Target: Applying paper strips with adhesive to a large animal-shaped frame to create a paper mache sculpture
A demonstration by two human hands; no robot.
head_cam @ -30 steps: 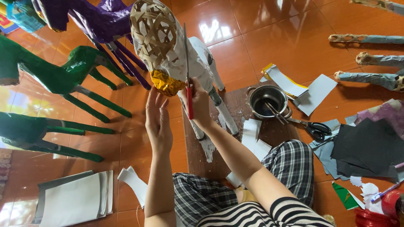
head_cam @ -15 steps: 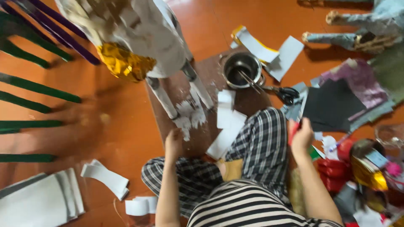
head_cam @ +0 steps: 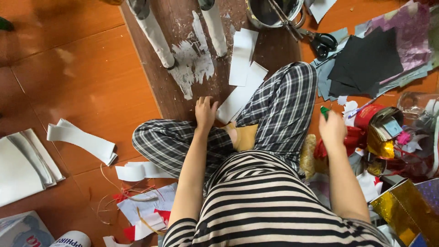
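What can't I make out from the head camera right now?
- Head view: the right hand covers all but a green tip, so what it grips is unclear.
- The metal pot and the two white paper-covered legs are cut off by the top edge.
- The left hand covers the board beneath its palm.

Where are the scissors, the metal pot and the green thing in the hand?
scissors (head_cam: pixel 323 43), head view, on the black handles.
metal pot (head_cam: pixel 270 10), head view, on its inside wall.
green thing (head_cam: pixel 324 111), head view, on the tip above the right hand (head_cam: pixel 333 130).
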